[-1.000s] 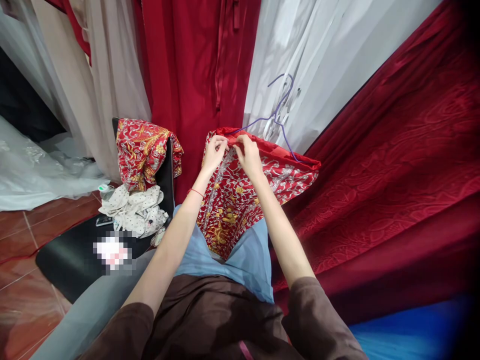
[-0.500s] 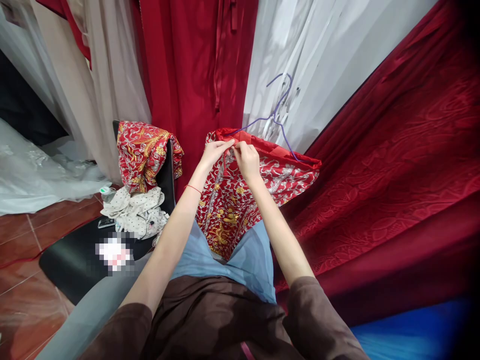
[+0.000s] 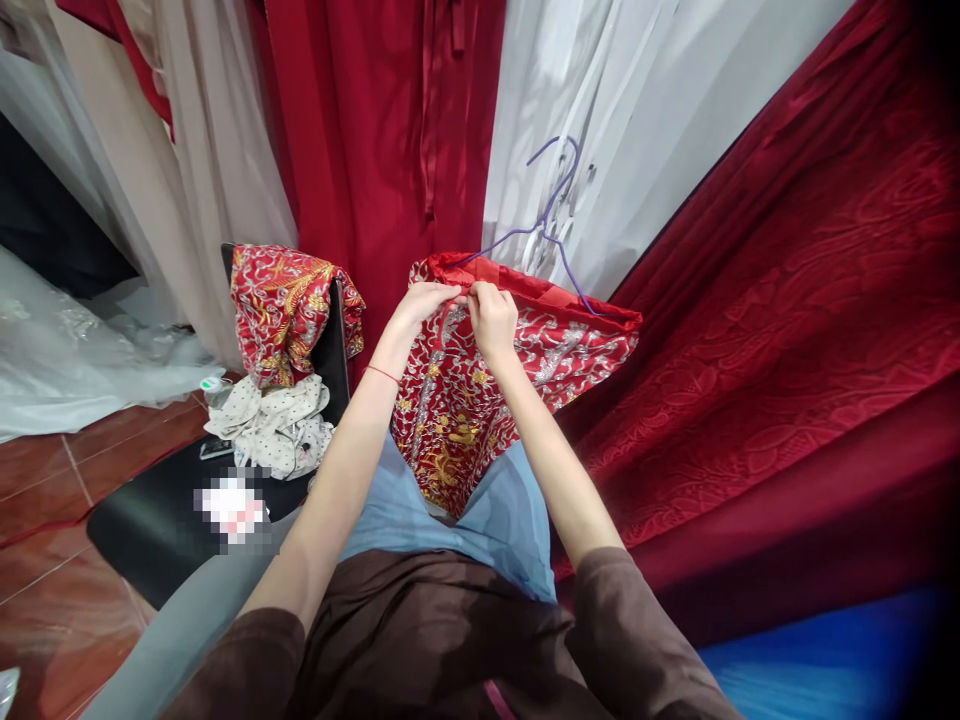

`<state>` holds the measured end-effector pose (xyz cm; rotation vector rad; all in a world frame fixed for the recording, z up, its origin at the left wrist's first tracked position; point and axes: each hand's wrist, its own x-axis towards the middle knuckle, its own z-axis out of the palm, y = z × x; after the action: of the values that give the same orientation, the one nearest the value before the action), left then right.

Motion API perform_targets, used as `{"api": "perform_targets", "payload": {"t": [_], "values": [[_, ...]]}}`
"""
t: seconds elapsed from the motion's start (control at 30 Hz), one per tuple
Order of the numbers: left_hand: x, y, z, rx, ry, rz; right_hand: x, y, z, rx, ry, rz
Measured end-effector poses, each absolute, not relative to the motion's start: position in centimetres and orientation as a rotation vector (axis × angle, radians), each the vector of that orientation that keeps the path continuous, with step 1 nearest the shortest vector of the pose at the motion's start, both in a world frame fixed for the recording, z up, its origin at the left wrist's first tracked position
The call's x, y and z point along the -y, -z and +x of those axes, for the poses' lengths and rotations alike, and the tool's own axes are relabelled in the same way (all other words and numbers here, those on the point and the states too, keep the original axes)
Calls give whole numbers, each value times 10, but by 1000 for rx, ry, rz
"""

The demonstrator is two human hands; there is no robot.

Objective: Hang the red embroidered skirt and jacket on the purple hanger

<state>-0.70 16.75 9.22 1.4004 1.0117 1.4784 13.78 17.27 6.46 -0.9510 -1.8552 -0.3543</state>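
Observation:
A red skirt (image 3: 480,385) with silver and gold embroidery hangs down before my legs, its plain red waistband (image 3: 555,295) at the top. Inside the waistband sits a purple wire hanger (image 3: 551,215), its hook pointing up. My left hand (image 3: 431,300) pinches the skirt's upper edge left of the middle. Close beside it, my right hand (image 3: 491,315) is closed on the same edge, fingers curled. The two sets of fingertips almost meet. A narrow red strip shows just below my left fingers. What exactly lies between the fingertips is too small to make out.
To the left stands a black chair (image 3: 150,520) with a red embroidered garment (image 3: 281,305) over its back. On its seat lie a dotted white cloth (image 3: 281,430) and a phone (image 3: 217,449). Red curtain-like fabric (image 3: 787,350) fills the right; white fabric (image 3: 555,90) hangs behind.
My left fingertips have shifted slightly left, opening a small gap from the right ones. Both hands stay at the waistband. The whole view has moved a little.

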Motion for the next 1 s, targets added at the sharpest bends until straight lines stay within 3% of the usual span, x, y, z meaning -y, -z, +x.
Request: {"api": "perform_targets", "payload": {"t": [0.67, 1.0], "values": [[-182, -74, 9, -1174, -2119, 1463, -185, -49, 142, 1768, 260, -1054], [-197, -67, -22, -1370, -2130, 1547, -194, -42, 161, 1581, 292, -1058]]}}
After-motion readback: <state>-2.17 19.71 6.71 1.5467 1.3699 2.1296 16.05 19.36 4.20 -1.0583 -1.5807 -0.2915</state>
